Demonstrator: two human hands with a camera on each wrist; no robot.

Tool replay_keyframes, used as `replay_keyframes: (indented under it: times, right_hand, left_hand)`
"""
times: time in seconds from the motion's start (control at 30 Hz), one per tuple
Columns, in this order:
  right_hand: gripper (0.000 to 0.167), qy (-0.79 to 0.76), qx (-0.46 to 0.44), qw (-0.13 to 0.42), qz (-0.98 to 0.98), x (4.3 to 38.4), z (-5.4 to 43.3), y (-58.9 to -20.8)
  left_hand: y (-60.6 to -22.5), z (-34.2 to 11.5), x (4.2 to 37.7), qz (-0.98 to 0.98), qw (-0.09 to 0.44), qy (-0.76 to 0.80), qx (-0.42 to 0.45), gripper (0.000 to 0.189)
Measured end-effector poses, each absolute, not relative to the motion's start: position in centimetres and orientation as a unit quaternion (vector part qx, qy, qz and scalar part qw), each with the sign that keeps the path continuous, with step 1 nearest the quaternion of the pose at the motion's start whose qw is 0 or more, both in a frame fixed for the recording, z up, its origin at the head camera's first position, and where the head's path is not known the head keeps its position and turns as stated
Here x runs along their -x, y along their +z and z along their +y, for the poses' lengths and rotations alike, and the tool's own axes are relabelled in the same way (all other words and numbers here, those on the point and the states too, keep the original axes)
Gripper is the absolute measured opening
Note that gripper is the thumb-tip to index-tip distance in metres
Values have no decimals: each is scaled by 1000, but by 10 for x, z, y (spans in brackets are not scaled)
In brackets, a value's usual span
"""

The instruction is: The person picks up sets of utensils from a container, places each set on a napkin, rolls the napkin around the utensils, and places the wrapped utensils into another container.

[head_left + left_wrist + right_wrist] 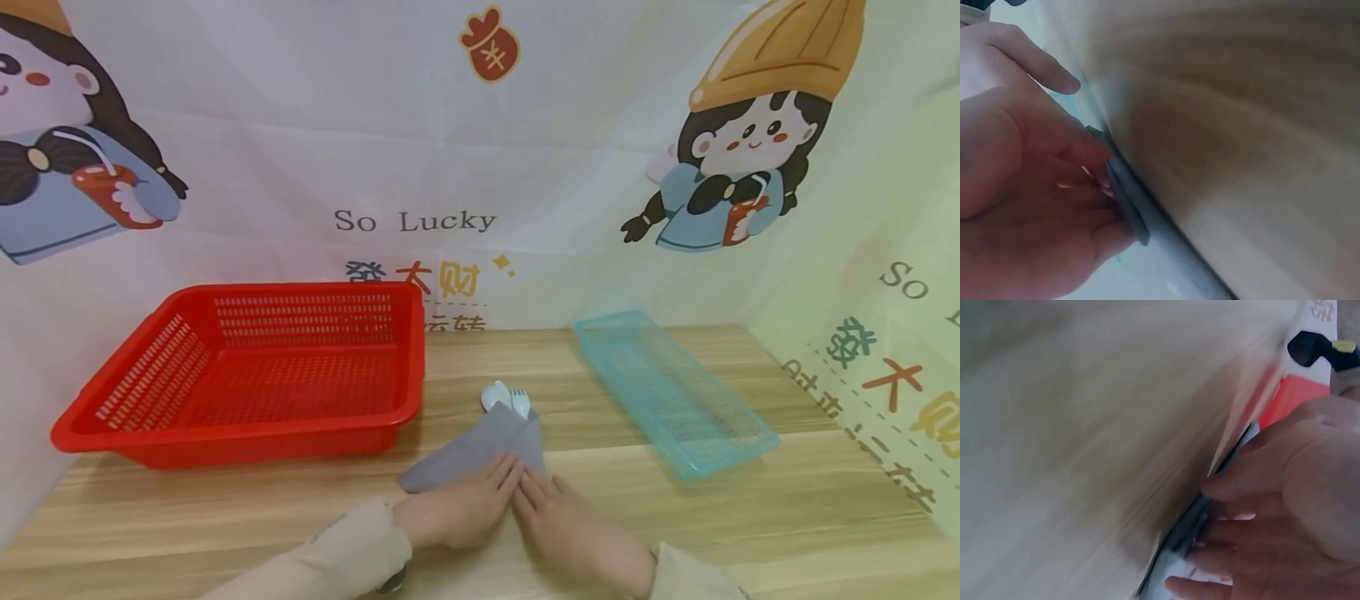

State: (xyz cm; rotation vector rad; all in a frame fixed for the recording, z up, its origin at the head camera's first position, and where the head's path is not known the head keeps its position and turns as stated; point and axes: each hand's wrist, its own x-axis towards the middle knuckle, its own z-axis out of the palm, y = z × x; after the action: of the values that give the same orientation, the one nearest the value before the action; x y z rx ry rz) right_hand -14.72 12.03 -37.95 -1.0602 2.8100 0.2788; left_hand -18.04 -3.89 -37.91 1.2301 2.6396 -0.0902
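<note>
A grey-blue cloth napkin [480, 450] lies folded on the table, its left end drawn out to a point. From its upper fold stick out a pale blue spoon [495, 396] and a matching fork [520, 400]; their handles are hidden in the cloth. My left hand [468, 504] presses on the napkin's near edge with extended fingers, and in the left wrist view its fingertips [1124, 234] lie on a folded layer. Beside it, my right hand [566, 525] rests straight fingers on the near corner. The fingertips of both hands meet there.
On the left stands a large red basket [262, 433] with slotted walls. A shallow, translucent blue basket [675, 400] sits at the right. Behind the wooden table [697, 517] hangs a printed white cloth [555, 192], and it continues along the right side.
</note>
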Motion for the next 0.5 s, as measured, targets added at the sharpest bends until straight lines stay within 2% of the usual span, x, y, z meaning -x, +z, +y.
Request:
replay_keyframes:
  times: [0.1, 0.3, 0.5]
  right_hand:
    - [50, 90, 331, 70, 937, 143, 120, -382]
    - [52, 111, 323, 49, 939, 138, 125, -389]
    - [49, 81, 332, 37, 939, 142, 133, -381]
  left_hand:
    - [-381, -38, 178, 897, 105, -70, -424, 61]
    - [-386, -37, 177, 890, 78, -141, -427, 66]
    - [-385, -37, 178, 891, 97, -136, -422, 73]
